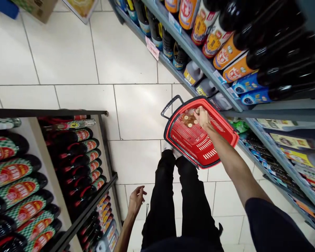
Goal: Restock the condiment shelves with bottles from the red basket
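A red shopping basket (185, 143) with a black rim and a raised black handle stands in front of my legs, close to the right-hand shelves. My right hand (202, 117) reaches down inside it, fingers closed at the edge of a clear package (189, 120) with brown contents and several pale round spots. What kind of goods it holds I cannot make out. My left hand (137, 200) hangs beside my left leg with its fingers loosely apart, holding nothing, near the left-hand shelf.
Shelves of dark sauce bottles (232, 52) run diagonally along the right, with jugs (207, 86) on the lower level. To the left, a rack holds more bottles (13, 171) behind a dark metal rail (89, 206). Boxes (39, 8) lie at the top left on pale floor tiles (136, 112).
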Motion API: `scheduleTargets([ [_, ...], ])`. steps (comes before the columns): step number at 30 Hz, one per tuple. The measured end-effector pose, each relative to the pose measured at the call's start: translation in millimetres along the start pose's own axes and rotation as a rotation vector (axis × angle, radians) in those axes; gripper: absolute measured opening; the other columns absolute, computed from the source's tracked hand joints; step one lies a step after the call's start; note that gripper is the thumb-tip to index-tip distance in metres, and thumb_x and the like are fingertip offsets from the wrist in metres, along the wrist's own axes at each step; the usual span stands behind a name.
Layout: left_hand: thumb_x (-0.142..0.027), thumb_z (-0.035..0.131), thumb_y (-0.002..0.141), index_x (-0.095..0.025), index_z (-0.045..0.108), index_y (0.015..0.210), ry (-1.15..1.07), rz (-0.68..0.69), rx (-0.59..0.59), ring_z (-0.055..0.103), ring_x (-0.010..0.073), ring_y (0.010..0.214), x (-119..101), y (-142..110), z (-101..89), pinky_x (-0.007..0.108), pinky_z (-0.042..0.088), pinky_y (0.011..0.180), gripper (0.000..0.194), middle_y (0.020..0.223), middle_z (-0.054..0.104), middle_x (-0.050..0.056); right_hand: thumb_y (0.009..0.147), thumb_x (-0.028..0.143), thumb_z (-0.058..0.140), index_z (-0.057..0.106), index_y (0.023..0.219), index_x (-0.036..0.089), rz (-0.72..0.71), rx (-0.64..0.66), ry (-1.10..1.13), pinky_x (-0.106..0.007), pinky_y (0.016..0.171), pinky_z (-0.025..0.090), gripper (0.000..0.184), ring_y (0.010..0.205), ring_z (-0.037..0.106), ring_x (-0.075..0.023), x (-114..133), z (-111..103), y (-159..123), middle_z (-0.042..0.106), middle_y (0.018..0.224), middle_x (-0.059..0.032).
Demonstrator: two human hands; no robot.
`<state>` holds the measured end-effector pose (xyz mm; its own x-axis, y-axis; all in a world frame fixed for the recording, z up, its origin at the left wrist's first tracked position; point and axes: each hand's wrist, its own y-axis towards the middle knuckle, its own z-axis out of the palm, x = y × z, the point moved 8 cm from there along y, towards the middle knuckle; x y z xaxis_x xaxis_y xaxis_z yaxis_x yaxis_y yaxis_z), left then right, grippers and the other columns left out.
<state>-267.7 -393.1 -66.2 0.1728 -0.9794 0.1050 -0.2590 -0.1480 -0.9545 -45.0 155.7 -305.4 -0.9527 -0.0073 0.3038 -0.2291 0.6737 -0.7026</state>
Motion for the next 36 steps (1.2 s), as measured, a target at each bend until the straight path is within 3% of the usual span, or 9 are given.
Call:
scheduleTargets([
  [4, -0.062, 0.053, 0.088, -0.011, 0.064, 0.117, -0.098, 0.197, -0.03, 0.058, 0.0137, 0.054, -108, -42, -17.3, 0.028, 0.047, 0.051, 0.06, 0.084, 0.072, 0.007, 0.093, 0.045, 0.065, 0.066, 0.108, 0.019, -0.011, -0.193, 0.034, -0.029, 0.074, 0.044, 0.03, 0.074, 0.06, -0.0181, 29, -128, -83, 0.072, 0.088, -0.005],
  [7, -0.055, 0.055, 0.093, -0.012, 0.066, 0.117, -0.241, 0.45, -0.014, 0.061, 0.0143, 0.06, -235, -104, -25.9, 0.029, 0.053, 0.06, 0.05, 0.086, 0.074, 0.007, 0.092, 0.049, 0.063, 0.066, 0.09, 0.019, 0.021, -0.388, 0.209, -0.027, 0.067, 0.041, 0.03, 0.062, 0.05, -0.0142, 57, -256, -170, 0.061, 0.07, 0.0019],
  [12, -0.047, 0.057, 0.096, -0.015, 0.072, 0.113, -0.197, 1.002, 0.168, 0.072, 0.0227, 0.098, -470, -287, -18.9, 0.035, 0.059, 0.086, 0.038, 0.107, 0.077, 0.012, 0.089, 0.054, 0.065, 0.056, 0.069, 0.021, -0.046, -0.498, 0.398, -0.026, 0.055, 0.03, 0.039, 0.056, 0.035, -0.0112, 121, -468, -336, 0.039, 0.059, 0.0068],
  [15, -0.048, 0.055, 0.099, -0.017, 0.074, 0.118, -0.016, 1.297, 0.392, 0.071, 0.0237, 0.111, -547, -418, 6.5, 0.038, 0.056, 0.101, 0.04, 0.12, 0.076, 0.012, 0.088, 0.052, 0.067, 0.05, 0.063, 0.022, -0.066, -0.585, 0.431, -0.026, 0.051, 0.023, 0.043, 0.053, 0.03, -0.0102, 156, -585, -439, 0.035, 0.057, 0.0069],
  [19, -0.052, 0.064, 0.095, -0.017, 0.066, 0.135, 0.299, 1.454, 0.868, 0.07, 0.0256, 0.116, -538, -564, 58.2, 0.038, 0.056, 0.103, 0.053, 0.13, 0.073, 0.011, 0.087, 0.045, 0.067, 0.045, 0.058, 0.022, -0.024, -0.802, 0.472, -0.025, 0.049, 0.02, 0.044, 0.051, 0.029, -0.0087, 178, -695, -568, 0.035, 0.053, 0.0066],
  [22, -0.046, 0.081, 0.083, -0.02, 0.056, 0.146, 0.422, 1.53, 0.928, 0.065, 0.0277, 0.125, -496, -628, 87.9, 0.04, 0.052, 0.11, 0.073, 0.142, 0.066, 0.011, 0.087, 0.044, 0.068, 0.045, 0.06, 0.021, -0.022, -0.976, 0.565, -0.024, 0.048, 0.023, 0.042, 0.052, 0.032, -0.0079, 167, -722, -644, 0.039, 0.054, 0.0067],
  [26, -0.037, 0.085, 0.08, -0.021, 0.054, 0.148, 0.487, 1.553, 0.906, 0.062, 0.0303, 0.131, -429, -660, 140.9, 0.046, 0.046, 0.116, 0.077, 0.146, 0.062, 0.013, 0.085, 0.048, 0.074, 0.059, 0.084, 0.021, -0.072, -1.042, 0.797, -0.023, 0.056, 0.045, 0.031, 0.062, 0.053, -0.0114, 116, -680, -709, 0.059, 0.072, 0.003],
  [31, -0.035, 0.082, 0.082, -0.022, 0.054, 0.147, 0.476, 1.49, 0.988, 0.063, 0.0291, 0.129, -371, -684, 227.3, 0.045, 0.049, 0.113, 0.072, 0.144, 0.064, 0.012, 0.081, 0.046, 0.082, 0.062, 0.125, 0.025, -0.017, -0.933, 0.835, -0.037, 0.082, 0.064, 0.053, 0.101, 0.072, -0.0253, 21, -596, -748, 0.072, 0.121, -0.0084],
  [36, -0.033, 0.083, 0.082, -0.02, 0.051, 0.147, 0.457, 1.62, 0.904, 0.062, 0.0292, 0.131, -366, -738, 326.9, 0.045, 0.048, 0.114, 0.074, 0.147, 0.061, 0.014, 0.08, 0.042, 0.084, 0.061, 0.122, 0.023, -0.072, -0.873, 0.914, -0.046, 0.1, 0.062, 0.051, 0.111, 0.074, -0.0286, -75, -599, -765, 0.075, 0.122, -0.0096],
])
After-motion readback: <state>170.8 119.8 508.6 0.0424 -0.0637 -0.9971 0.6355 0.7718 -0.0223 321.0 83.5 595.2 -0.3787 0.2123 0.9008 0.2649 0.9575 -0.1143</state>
